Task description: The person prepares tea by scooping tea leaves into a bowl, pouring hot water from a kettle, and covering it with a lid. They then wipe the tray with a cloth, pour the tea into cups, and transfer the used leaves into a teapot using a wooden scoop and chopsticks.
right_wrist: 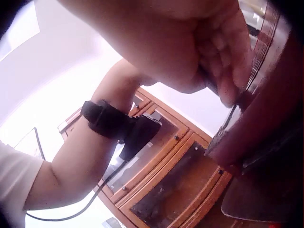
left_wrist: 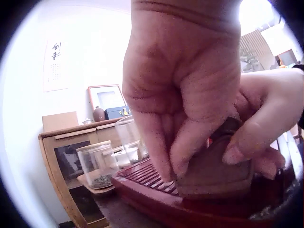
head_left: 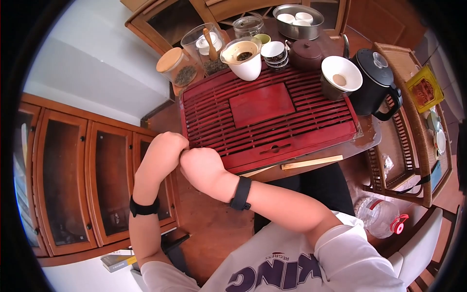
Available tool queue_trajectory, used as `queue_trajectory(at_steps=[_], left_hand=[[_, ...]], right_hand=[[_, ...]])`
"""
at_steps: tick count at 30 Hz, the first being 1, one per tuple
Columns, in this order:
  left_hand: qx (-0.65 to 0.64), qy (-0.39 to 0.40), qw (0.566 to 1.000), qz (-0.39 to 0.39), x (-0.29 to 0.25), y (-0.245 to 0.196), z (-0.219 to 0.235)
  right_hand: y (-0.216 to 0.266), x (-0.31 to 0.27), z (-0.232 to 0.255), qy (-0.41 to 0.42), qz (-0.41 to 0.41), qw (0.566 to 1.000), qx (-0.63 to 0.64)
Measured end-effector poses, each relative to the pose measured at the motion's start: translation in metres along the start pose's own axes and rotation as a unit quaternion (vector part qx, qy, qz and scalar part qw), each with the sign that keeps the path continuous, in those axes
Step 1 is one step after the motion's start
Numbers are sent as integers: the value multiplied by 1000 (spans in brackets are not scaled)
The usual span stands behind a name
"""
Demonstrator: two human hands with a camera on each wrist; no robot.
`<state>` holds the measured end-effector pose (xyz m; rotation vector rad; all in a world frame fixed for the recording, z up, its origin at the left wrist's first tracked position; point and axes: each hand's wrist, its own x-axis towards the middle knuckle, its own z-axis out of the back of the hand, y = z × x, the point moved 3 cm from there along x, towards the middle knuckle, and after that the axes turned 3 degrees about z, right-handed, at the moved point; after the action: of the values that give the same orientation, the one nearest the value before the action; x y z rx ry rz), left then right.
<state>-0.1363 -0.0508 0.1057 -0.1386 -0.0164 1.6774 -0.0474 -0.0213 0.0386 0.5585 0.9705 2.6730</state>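
Observation:
In the left wrist view, a brown, flat-faced thing (left_wrist: 213, 175) with a small red spot near its top stands at the tea tray's rim; its kind cannot be told. My left hand (head_left: 168, 150) comes down over it, pinching its left edge with the fingertips. From the other side my right hand (head_left: 202, 165) grips it, thumb across its front face. Both hands meet at the near left corner of the slatted red tea tray (head_left: 262, 104), and in the head view they hide the brown thing. The right wrist view shows the right fingers (right_wrist: 223, 71) curled beside the tray's edge.
Along the tray's far side stand a wooden-lidded glass jar (head_left: 185, 75), a white strainer cup (head_left: 247, 70), stacked bowls (head_left: 276, 56) and a dark teapot (head_left: 306, 54). A white-rimmed cup (head_left: 335, 75) and a black kettle (head_left: 374, 80) stand at the right. Cabinets (head_left: 65, 175) line the left.

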Motion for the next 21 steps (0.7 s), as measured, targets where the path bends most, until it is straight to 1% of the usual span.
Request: queue_trajectory(at_steps=[1,2,4,7,9,10,11,15,18,21], left_hand=[[44,28,998,21,6,-3,-2],[87,56,994,41,12,-6,-4],[78,42,996,29,22,-18,-7],[51,30,998,7,35,-35,-12],[8,23,999,-36,43,-52,-14],[3,32,999,-28,47,-61,-15],[19,33,999,-36,50,-67,-20],[-3,9,998,-68,67,-97,-20],[-19,-51,994,-90,76,-117,-31],[-68,-79,992,-68,81,-149,-40]], right_hand=[[-4,-2,5,-1,1,1000,-4],[-10,-4,10,-1,-13,1000,19],[-20,-10,19,8,-45,998,50],[-34,-26,40,2,-66,997,38],[-46,-37,53,10,-92,995,24],[-51,-44,60,13,-99,995,22],[-56,-50,68,17,-106,994,20],[-73,-70,90,-14,-124,992,-10],[-89,-86,114,-25,-141,990,0],[-101,-108,141,-46,-156,987,-15]])
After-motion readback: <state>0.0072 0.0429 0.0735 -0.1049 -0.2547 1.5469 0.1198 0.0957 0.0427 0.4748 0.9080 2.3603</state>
